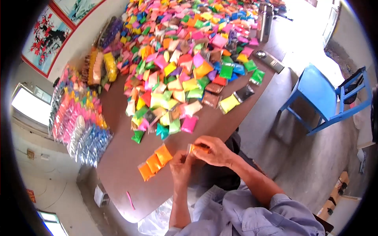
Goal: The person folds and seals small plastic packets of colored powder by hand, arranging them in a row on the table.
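Observation:
My right hand (215, 152) is closed round a small orange packet (199, 148), part of which shows between the fingers. My left hand (181, 166) meets it at the packet's near edge, thumb and fingers pinched together there. Just left of my left hand, a strip of orange packets (155, 161) lies on the brown table (118, 157); whether it joins the held packet is hidden by the fingers. Beyond my hands lie a pink packet (189, 124) and a teal packet (162, 131), at the front of a large pile of colourful packets (173, 74).
Strips of bundled packets (84, 126) line the table's left side. A pink stick-like tool (130, 200) lies near the front edge, with clear plastic (155, 218) beside it. A metal flask (265, 23) stands at the far right. A blue chair (315, 92) is on the floor.

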Demonstrator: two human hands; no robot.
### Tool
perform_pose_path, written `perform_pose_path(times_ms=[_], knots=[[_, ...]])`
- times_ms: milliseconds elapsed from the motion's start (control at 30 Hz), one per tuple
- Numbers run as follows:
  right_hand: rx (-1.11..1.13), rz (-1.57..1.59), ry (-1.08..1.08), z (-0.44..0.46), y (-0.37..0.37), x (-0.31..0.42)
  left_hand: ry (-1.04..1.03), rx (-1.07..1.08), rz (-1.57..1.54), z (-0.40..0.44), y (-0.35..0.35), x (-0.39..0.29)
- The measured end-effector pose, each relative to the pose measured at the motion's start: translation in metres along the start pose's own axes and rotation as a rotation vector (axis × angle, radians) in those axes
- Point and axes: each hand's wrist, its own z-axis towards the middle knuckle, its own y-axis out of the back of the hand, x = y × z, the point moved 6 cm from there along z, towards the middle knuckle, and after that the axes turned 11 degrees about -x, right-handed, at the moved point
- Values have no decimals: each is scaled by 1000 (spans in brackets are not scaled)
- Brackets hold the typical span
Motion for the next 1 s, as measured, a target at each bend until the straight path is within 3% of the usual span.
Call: perform_pose_path(times_ms=[233,300,433,533,667,767,1000], knots=[[-122,-48,219,27,15,11,150,-28,-261,11,-34,-16],[-184,39,-20,31,19,1,127,-31,-294,22,-43,-3],[-145,60,-112,33,19,-14,78,-45,-220,28,-44,5],[-5,0,-53,38,19,-19,64,-7,-151,28,-38,10],[-23,3,-41,40,15,-23,90,-17,-75,25,-42,-8],[-156,6,-71,38,20,-18,49,-19,-120,20,-51,-20],[-143,6,-14,36,25,-18,31,6,-82,22,-46,2]])
